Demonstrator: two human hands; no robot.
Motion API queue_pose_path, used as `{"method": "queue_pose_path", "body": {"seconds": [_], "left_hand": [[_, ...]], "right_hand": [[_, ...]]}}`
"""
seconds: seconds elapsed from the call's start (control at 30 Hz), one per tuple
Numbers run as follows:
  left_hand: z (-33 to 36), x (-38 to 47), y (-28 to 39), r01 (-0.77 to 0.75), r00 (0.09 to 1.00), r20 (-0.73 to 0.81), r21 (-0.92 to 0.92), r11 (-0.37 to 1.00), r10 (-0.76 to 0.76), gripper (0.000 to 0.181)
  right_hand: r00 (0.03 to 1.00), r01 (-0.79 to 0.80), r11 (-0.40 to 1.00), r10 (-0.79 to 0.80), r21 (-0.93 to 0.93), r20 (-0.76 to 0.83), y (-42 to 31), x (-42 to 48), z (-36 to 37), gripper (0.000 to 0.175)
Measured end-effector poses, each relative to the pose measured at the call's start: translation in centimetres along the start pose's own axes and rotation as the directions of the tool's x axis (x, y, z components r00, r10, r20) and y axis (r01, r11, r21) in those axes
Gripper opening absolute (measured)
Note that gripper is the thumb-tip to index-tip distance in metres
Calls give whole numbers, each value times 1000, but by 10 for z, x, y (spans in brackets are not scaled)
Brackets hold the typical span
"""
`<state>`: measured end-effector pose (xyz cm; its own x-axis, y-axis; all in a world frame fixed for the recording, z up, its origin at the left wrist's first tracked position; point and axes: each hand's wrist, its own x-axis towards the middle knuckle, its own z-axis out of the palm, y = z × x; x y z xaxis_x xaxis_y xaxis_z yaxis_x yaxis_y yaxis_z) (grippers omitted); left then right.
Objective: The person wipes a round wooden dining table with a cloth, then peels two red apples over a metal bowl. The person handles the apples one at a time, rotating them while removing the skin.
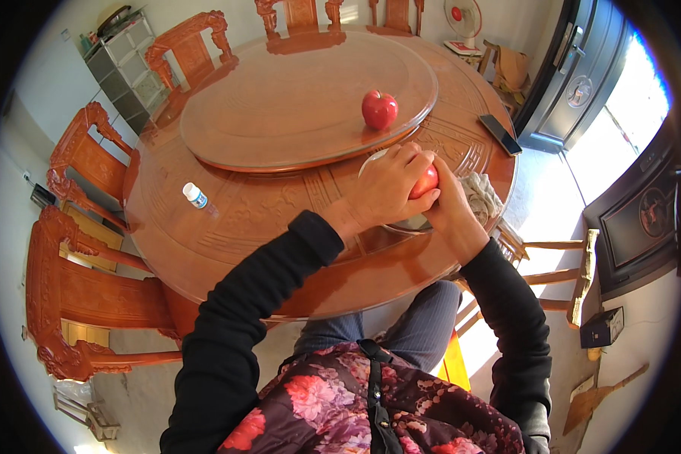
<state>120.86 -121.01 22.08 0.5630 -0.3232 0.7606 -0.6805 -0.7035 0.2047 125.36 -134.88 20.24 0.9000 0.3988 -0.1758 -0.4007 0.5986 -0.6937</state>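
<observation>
My left hand (383, 184) and my right hand (449, 198) are closed together around a red apple (424, 183). The left fingers wrap over its top, and part of its red skin shows between the hands. Below them is a bowl (411, 230), mostly hidden, with only pieces of its rim in sight. A crumpled grey cloth (480, 198) lies beside my right wrist. Farther back, a second red apple (379, 110) rests near the edge of the glass-topped lazy Susan (295, 113).
The round carved wooden table (244, 249) bears a small white bottle (194, 195) at left and a phone (500, 135) at the right edge. Carved wooden chairs (99, 289) stand around it. A fan (463, 20) is behind, and a dark door (576, 79) stands at right.
</observation>
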Motion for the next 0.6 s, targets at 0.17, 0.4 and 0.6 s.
{"method": "queue_pose_path", "body": {"seconds": [0.17,0.4,0.6], "left_hand": [[16,-3,13,372,892,-167,-260,891,-421,63],[12,11,21,668,604,186,-648,365,-775,69],[7,-2,-3,307,949,4,-225,925,-314,67]], "right_hand": [[980,168,977,-179,-128,-84,-5,0,6,30],[935,310,934,-333,-179,-122,7,-7,8,33],[986,126,981,-140,-147,-89,5,-9,4,34]]}}
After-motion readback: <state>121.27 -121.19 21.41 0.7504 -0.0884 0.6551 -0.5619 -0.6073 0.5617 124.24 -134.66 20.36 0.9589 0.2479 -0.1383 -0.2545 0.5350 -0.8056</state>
